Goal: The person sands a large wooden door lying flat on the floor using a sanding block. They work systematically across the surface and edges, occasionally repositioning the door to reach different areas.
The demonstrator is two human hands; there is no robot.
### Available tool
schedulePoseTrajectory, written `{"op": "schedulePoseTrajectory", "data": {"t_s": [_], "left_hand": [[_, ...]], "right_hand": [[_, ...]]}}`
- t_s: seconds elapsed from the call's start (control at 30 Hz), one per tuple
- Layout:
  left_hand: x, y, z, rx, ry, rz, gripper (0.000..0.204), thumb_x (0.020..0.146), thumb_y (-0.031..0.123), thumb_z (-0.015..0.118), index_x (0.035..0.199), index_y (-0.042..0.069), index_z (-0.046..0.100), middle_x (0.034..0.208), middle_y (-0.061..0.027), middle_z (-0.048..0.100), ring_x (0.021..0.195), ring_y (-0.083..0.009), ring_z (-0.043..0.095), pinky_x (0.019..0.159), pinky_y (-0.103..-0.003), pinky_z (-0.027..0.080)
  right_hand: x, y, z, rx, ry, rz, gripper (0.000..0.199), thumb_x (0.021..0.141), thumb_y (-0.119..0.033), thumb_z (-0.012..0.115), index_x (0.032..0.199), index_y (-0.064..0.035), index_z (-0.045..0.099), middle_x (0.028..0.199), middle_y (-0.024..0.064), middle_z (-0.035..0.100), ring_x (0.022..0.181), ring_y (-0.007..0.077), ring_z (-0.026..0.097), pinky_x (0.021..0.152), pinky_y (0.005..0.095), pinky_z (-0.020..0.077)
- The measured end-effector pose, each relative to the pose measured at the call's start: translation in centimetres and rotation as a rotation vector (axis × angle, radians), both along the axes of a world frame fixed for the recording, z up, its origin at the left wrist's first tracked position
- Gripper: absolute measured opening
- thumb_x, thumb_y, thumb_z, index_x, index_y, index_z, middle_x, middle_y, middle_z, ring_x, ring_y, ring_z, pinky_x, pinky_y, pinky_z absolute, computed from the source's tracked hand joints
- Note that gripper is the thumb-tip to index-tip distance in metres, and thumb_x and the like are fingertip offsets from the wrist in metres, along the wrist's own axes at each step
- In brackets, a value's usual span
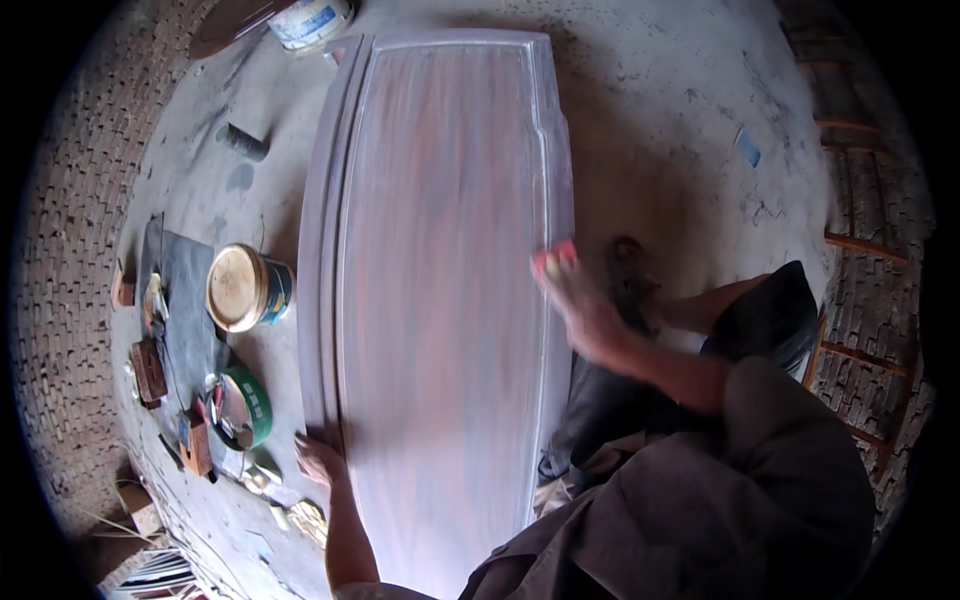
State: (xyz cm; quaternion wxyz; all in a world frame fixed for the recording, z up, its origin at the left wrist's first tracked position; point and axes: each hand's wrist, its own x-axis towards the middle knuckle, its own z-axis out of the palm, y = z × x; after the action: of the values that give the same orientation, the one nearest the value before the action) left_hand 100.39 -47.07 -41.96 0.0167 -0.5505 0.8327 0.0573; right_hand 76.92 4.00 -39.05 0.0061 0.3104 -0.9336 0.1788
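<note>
In the head view, a long reddish-brown wooden panel with a pale, whitish film and moulded borders point(440, 250) runs from 12 o'clock down to 6 o'clock. Towards 2 o'clock, just off centre, a small red block-like pad point(555, 260) sits at the panel's right-hand moulding. The right hand point(585, 310), blurred, has its fingers closed round the pad. At about half past seven, the left hand point(320, 460) rests against the panel's left edge; how far its fingers are open, and whether they grip the edge, I cannot tell.

On the grey concrete floor point(690, 130), a lidded round bucket with a cream top point(237, 288) stands near the panel at 9 o'clock, beside a dark flat sheet point(190, 265). A green-sided round tub point(260, 405) lies at 8 o'clock, a dark grey cylinder point(243, 142) at 10 o'clock, and a small blue scrap point(747, 147) at 2 o'clock.
</note>
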Motion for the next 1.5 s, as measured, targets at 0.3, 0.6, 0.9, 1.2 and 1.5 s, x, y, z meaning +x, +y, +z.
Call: {"op": "schedulePoseTrajectory", "data": {"t_s": [0.3,0.6,0.9,1.2,1.5], "left_hand": [[-20.1,3.8,0.4,-0.135,0.145,-0.273,0.052,0.109,0.043,0.035,0.109,0.002,0.068,0.099,-0.0199,0.073,0.094,-0.0415,0.066,0.089,-0.051,0.049],[-19.6,3.3,0.7,-0.144,0.15,-0.203,0.054,0.11,0.045,0.035,0.105,0.002,0.067,0.1,-0.022,0.072,0.092,-0.0438,0.066,0.084,-0.054,0.049],[-18.6,2.7,0.6,-0.137,0.186,-0.131,0.058,0.11,0.046,0.034,0.111,0.0,0.07,0.102,-0.0243,0.073,0.092,-0.0461,0.067,0.082,-0.055,0.05],[-19.6,3.7,1.2,-0.088,0.183,-0.08,0.058,0.11,0.046,0.033,0.113,0.001,0.07,0.101,-0.0268,0.072,0.092,-0.0487,0.066,0.082,-0.056,0.05],[-20.7,4.0,0.5,-0.077,0.185,-0.091,0.06,0.11,0.046,0.031,0.112,0.0,0.07,0.101,-0.0267,0.071,0.092,-0.0496,0.064,0.08,-0.057,0.049]], "right_hand": [[-21.5,2.3,-2.8,-0.033,0.031,-0.115,0.066,0.084,0.015,0.049,0.149,0.0025,0.046,0.155,0.0278,0.042,0.148,0.0398,0.038,0.125,0.0421,0.0291],[-26.9,1.1,-0.6,0.039,-0.371,-0.198,0.086,0.079,0.021,0.052,0.156,-0.017,0.043,0.162,0.0212,0.035,0.15,0.0394,0.034,0.121,0.0421,0.0365],[-27.9,1.9,-4.1,-0.053,-0.054,0.066,0.079,0.077,0.02,0.055,0.151,-0.0087,0.048,0.156,0.026,0.042,0.145,0.0408,0.042,0.121,0.0455,0.0361],[-45.4,1.5,-6.8,0.006,-0.006,-0.239,0.072,0.083,0.016,0.048,0.148,-0.0151,0.051,0.148,0.0294,0.049,0.128,0.0413,0.059,0.104,0.0513,0.0511],[-52.2,1.3,-1.8,0.03,-0.058,-0.444,0.072,0.08,0.016,0.049,0.146,-0.0113,0.054,0.128,0.0271,0.063,0.112,0.0457,0.065,0.097,0.0502,0.0518]]}}
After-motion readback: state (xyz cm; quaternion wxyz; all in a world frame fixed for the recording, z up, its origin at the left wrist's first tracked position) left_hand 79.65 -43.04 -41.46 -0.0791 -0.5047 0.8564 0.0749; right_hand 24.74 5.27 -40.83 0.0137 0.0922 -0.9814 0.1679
